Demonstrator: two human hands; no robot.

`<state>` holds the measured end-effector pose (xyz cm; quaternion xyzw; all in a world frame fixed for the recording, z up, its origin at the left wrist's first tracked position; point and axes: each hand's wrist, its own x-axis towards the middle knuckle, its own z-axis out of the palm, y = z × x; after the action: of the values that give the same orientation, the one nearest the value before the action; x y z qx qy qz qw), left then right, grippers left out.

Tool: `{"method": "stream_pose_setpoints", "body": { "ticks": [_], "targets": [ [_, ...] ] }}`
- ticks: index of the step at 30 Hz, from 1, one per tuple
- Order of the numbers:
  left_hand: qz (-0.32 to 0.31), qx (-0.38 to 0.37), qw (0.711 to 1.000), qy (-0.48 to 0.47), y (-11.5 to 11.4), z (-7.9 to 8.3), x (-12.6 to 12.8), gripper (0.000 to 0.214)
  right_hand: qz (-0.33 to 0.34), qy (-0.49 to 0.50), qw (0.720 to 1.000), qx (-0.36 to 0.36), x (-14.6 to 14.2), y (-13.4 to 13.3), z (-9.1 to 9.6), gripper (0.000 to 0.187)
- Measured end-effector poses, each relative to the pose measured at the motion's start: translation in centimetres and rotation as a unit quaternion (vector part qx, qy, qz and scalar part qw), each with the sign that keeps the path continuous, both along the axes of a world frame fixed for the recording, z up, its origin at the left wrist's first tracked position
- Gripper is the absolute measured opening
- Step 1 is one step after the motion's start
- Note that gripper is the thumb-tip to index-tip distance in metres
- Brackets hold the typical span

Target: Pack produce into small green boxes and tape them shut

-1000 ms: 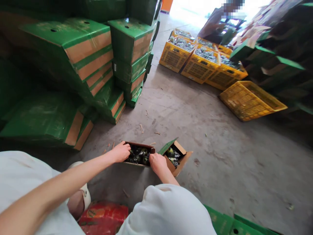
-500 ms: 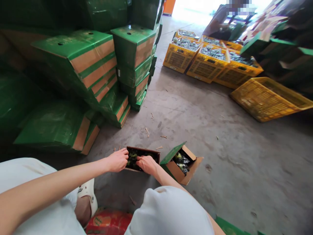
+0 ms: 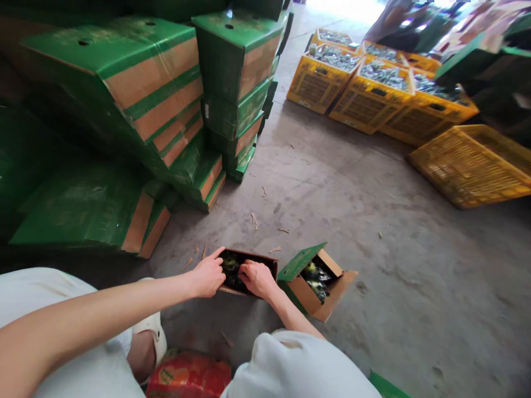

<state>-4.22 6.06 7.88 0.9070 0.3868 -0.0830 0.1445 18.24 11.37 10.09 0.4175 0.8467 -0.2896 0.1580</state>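
Observation:
On the floor in front of me stands a small open cardboard box point(image 3: 272, 267) with dark, plastic-wrapped greenish produce point(image 3: 230, 264) inside. My left hand point(image 3: 208, 274) grips the box's left end, fingers hooked over the rim. Inside the box, my right hand point(image 3: 258, 277) has its fingers curled down at the contents; what they pinch, if anything, is hidden. Just to the right stands a second carton point(image 3: 305, 294), green outside, flaps up. It holds shiny clear-wrapped dark produce with yellow-green parts point(image 3: 317, 281).
Green and brown cartons point(image 3: 157, 72) are stacked high on the left. Yellow crates point(image 3: 352, 99) filled with small wrapped items stand at the back right, near a person. A tilted yellow crate point(image 3: 468, 166) lies closer. A red printed bag point(image 3: 188, 376) is by my feet; scraps litter the floor.
The view has shifted, so the boxes sit slightly further right. My left hand's index finger now stretches along the rim, and my right hand's fingers have curled in more inside the box.

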Motion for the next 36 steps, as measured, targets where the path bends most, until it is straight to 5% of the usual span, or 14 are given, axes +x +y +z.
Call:
{"method": "stream_pose_setpoints", "body": {
  "ticks": [7,15,20,25,29,36],
  "targets": [
    [-0.032,0.015,0.998,0.042,0.6,0.0,-0.3,0.014,-0.202,0.092,0.974,-0.045,-0.2,-3.0,-2.4,0.021],
    [0.07,-0.002,0.997,0.014,-0.5,1.3,1.5,0.018,-0.252,0.213,0.929,-0.168,0.9,-3.2,-2.2,0.039],
    [0.066,-0.049,0.996,-0.017,0.0,2.1,2.6,0.028,-0.154,0.045,0.986,0.033,3.1,-2.5,0.3,0.029],
    [0.096,-0.123,0.988,0.001,1.1,1.6,4.8,0.019,-0.053,-0.115,0.988,0.086,2.1,-3.1,0.5,0.047],
    [0.113,-0.129,0.985,-0.022,1.9,1.3,4.8,0.026,-0.059,-0.11,0.984,0.123,2.0,-3.1,-0.5,0.039],
    [0.219,-0.187,0.941,-0.178,4.8,3.1,0.7,0.019,-0.13,-0.056,0.983,0.121,3.5,-2.6,-0.6,0.034]
  ]
}}
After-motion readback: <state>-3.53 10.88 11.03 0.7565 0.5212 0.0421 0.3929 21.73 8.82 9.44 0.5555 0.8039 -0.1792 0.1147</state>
